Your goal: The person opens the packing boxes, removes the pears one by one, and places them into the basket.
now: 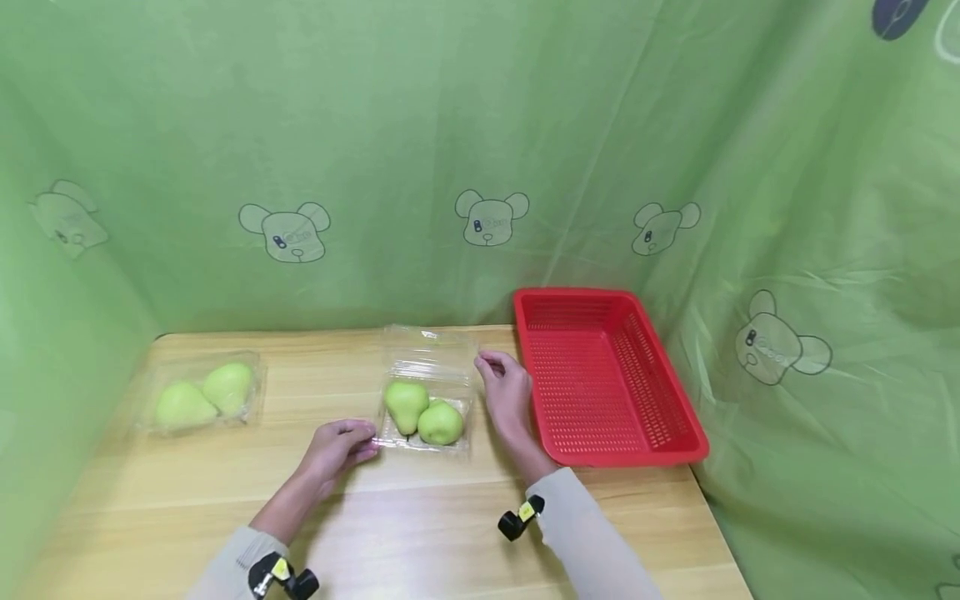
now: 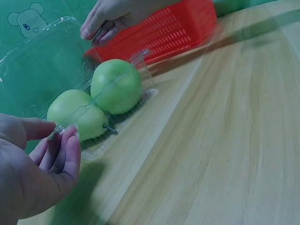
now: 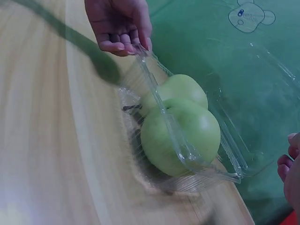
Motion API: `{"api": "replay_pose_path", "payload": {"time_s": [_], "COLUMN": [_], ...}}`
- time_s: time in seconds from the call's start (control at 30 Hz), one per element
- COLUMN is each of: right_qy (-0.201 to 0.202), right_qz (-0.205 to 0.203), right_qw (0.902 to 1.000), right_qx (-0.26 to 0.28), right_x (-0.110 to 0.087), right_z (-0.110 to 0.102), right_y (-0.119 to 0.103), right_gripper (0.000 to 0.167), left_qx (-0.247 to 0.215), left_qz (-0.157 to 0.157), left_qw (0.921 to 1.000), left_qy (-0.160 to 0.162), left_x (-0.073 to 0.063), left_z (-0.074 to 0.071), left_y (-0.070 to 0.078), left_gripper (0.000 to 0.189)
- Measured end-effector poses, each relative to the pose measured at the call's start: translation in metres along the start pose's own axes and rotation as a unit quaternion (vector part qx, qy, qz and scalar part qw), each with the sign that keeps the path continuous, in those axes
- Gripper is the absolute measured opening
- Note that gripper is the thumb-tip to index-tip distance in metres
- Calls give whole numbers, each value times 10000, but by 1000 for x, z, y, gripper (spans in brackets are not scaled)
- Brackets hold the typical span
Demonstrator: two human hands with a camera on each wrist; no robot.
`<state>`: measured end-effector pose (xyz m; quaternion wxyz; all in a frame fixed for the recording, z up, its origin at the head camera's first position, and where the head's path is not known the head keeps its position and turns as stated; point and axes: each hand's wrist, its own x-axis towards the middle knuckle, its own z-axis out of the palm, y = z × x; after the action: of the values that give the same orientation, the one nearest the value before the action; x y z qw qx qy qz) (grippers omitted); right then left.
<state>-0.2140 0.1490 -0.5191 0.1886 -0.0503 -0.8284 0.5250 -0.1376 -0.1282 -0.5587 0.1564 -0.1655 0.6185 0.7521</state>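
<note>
A clear plastic clamshell box point(image 1: 427, 447) stands on the table with its lid point(image 1: 431, 346) raised at the far side. Inside its base lie two green pears, one pear point(image 1: 406, 404) on the left with its stem toward me, the other pear point(image 1: 441, 423) beside it. My left hand point(image 1: 337, 452) pinches the box's near left corner between thumb and fingers, as the left wrist view shows. At the right side edge of the lid, my right hand point(image 1: 507, 392) has thumb and fingertips pinched together on the thin plastic.
Right of the box stands a red perforated basket point(image 1: 577, 392) with nothing in it. Another clear box point(image 1: 258, 392) holding two green pears lies at the table's left. A green curtain point(image 1: 420, 125) with mouse-head drawings hangs behind and on both sides.
</note>
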Motion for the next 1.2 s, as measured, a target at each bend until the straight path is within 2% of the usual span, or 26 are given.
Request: {"api": "replay_pose_path", "payload": {"time_s": [0.2, 0.37, 0.63, 0.87, 1.03, 1.2], "right_qy": [239, 291, 158, 14, -259, -358], "right_qz": [88, 233, 482, 676, 999, 1252], "right_qw": [9995, 9992, 9987, 9972, 9936, 9899], "right_qx": [-211, -126, 27, -307, -471, -559], "right_x": [7, 15, 23, 24, 27, 27], "right_z": [8, 14, 24, 28, 28, 31], "right_y": [0, 2, 10, 17, 18, 22], "right_gripper": [19, 19, 22, 21, 25, 25], "left_qx": [130, 259, 345, 290, 249, 216], "left_qz": [25, 29, -9, -59, -125, -196], "left_qw": [9999, 9997, 9994, 9996, 9996, 9996], "left_qy": [10, 5, 16, -20, 53, 60], "left_x": [0, 0, -2, -5, -7, -8], "left_z": [-1, -1, -1, -2, -1, 0], "left_y": [0, -2, -1, -1, -1, -2], "left_gripper": [36, 33, 34, 37, 35, 34]}}
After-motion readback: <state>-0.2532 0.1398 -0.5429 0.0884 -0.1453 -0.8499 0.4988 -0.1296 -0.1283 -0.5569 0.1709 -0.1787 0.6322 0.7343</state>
